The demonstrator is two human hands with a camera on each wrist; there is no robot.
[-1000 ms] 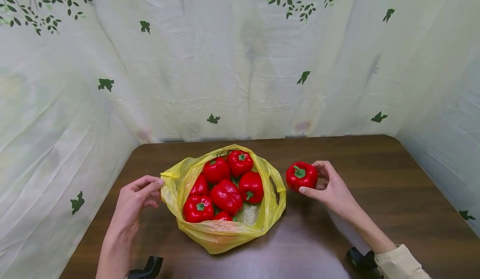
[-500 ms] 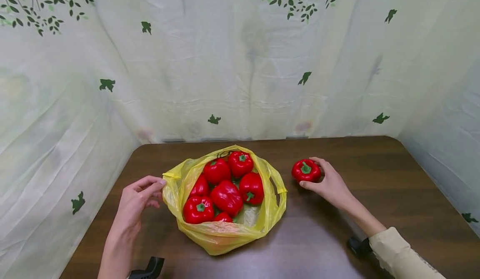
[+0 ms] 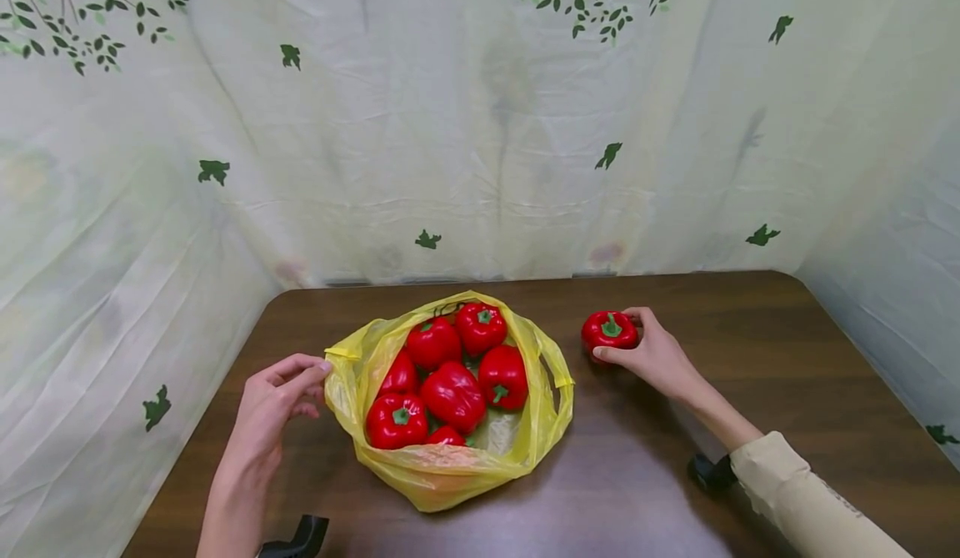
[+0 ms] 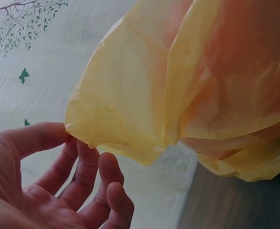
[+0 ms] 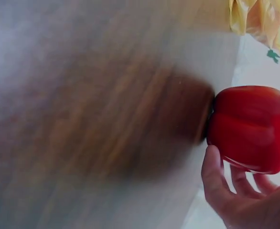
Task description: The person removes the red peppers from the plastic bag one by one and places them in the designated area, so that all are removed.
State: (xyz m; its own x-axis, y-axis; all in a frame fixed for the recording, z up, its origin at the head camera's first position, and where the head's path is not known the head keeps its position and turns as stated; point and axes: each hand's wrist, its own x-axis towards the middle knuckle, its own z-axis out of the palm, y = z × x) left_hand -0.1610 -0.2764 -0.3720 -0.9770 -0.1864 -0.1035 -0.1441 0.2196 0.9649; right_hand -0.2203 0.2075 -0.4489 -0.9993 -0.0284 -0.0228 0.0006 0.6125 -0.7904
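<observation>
A yellow plastic bag (image 3: 457,475) stands on the table with its mouth wide, several red bell peppers (image 3: 453,396) inside it. My left hand (image 3: 273,395) pinches the left edge of the bag between thumb and fingers; the left wrist view shows the thin film (image 4: 116,95) caught at the fingertips. To the right of the bag, my right hand (image 3: 652,355) grips a single red bell pepper (image 3: 600,333), its green stem turned up. In the right wrist view this bell pepper (image 5: 250,126) touches or nearly touches the tabletop, with thumb and fingers around it.
The brown wooden table (image 3: 720,316) reaches back to a pale cloth backdrop (image 3: 480,124) printed with leaves. Similar cloth hangs at both sides. A black wrist strap piece (image 3: 712,472) is on the right forearm, and another black piece (image 3: 298,537) shows by the left wrist.
My right hand has carried its bell pepper slightly away from the bag and down to the tabletop, turning the stem upward. The left hand and the bag have hardly moved.
</observation>
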